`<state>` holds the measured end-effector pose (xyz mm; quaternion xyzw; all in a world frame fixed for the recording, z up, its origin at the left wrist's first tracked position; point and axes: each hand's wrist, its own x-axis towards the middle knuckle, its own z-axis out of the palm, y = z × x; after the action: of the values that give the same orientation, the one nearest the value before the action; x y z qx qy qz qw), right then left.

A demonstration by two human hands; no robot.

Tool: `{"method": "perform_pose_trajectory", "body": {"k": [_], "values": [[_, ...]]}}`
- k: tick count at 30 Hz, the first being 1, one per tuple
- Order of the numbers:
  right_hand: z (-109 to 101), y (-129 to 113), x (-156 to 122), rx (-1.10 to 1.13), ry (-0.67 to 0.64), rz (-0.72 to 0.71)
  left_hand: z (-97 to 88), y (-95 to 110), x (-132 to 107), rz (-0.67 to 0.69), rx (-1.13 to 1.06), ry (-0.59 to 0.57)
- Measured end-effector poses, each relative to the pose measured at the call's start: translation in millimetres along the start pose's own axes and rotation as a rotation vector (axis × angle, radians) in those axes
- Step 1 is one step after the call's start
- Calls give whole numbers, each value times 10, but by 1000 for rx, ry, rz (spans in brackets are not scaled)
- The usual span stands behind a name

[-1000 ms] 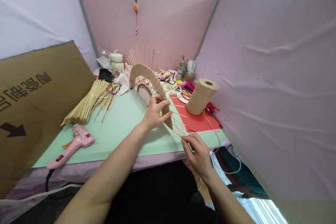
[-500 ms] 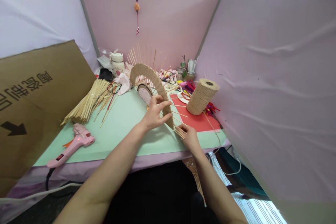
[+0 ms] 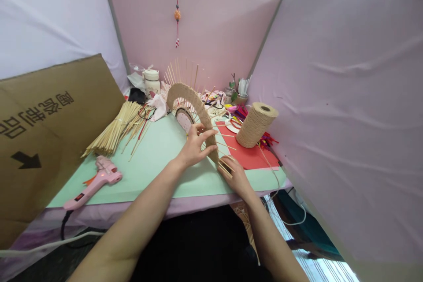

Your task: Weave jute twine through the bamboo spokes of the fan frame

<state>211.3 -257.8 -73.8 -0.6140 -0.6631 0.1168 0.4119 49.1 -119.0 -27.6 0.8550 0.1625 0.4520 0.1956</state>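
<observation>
A half-round twine weaving (image 3: 190, 93) on thin wooden sticks stands tilted over the table, its stick ends fanning outward. At its inner side is a pale, dotted round piece (image 3: 184, 119). My left hand (image 3: 194, 146) is closed on the woven band near its lower right part, thumb and fingers on either side. My right hand (image 3: 234, 176) is at the band's lower end, fingers curled behind the protruding sticks (image 3: 226, 168); what its fingertips hold is hidden. Right of the weaving stands a large twine spool (image 3: 257, 125), with a loose strand hanging over the table edge.
A pink glue gun (image 3: 94, 183) lies at the left front, near a cardboard box (image 3: 59, 141). Behind it is a bundle of wooden sticks (image 3: 112, 130). Red paper (image 3: 254, 158) lies under the spool. A white jar (image 3: 152, 83) and craft bits stand at the back.
My right hand has shifted slightly inward, closer against the band's lower end, and its fingers have moved behind the sticks. My left hand keeps its hold. The camera view has tilted slightly.
</observation>
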Motion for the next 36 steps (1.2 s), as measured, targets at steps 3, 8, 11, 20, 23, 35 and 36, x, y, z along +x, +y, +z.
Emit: {"method": "perform_pose_trajectory", "body": {"k": [3,8,11,20,23,35,36], "values": [[14,-15,-45,166,-5,8,3,-8,1,0,5,2],[96,-34,-33,355,-47,78,10,-31,-4,30,11,37],[153,-66,20,336,-48,43,18,-40,-1,23,-2,108],[272,-332,207,223,240,-25,-100,95,44,57,-33,201],[177,-520,336,218,333,-28,-173,162,-13,170,-55,125],[45,-1050,491,159,251,-129,150,167,132,197,218,466],[82,-1074,466,161,249,-131,159,179,133,186,217,501]]}}
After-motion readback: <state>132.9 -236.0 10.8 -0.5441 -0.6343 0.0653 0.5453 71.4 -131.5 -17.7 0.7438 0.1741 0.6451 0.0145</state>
